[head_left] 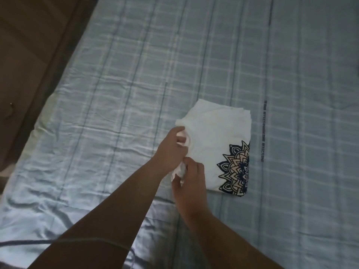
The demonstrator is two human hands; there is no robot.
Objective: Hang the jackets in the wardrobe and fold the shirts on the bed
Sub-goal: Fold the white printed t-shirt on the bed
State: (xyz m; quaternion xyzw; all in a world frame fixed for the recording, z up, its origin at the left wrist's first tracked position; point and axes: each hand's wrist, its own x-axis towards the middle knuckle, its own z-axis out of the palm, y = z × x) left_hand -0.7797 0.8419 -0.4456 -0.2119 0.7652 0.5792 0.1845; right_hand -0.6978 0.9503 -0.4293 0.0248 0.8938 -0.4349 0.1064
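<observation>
A white shirt (215, 136) with a dark blue and beige mandala print lies folded into a compact rectangle on the bed (136, 84). The print shows at its right near corner. My left hand (172, 146) grips the shirt's left edge, fingers curled round a bunched fold. Just below it, my right hand (189, 179) pinches crumpled white cloth at the shirt's near left corner. Both hands touch each other at that edge. No jacket or wardrobe is in view.
The bed carries a light blue checked sheet, wrinkled on the left and near side. Its left edge runs diagonally, with a dark brown floor (29, 55) beyond. A dark cord (58, 241) lies across the sheet at the bottom left.
</observation>
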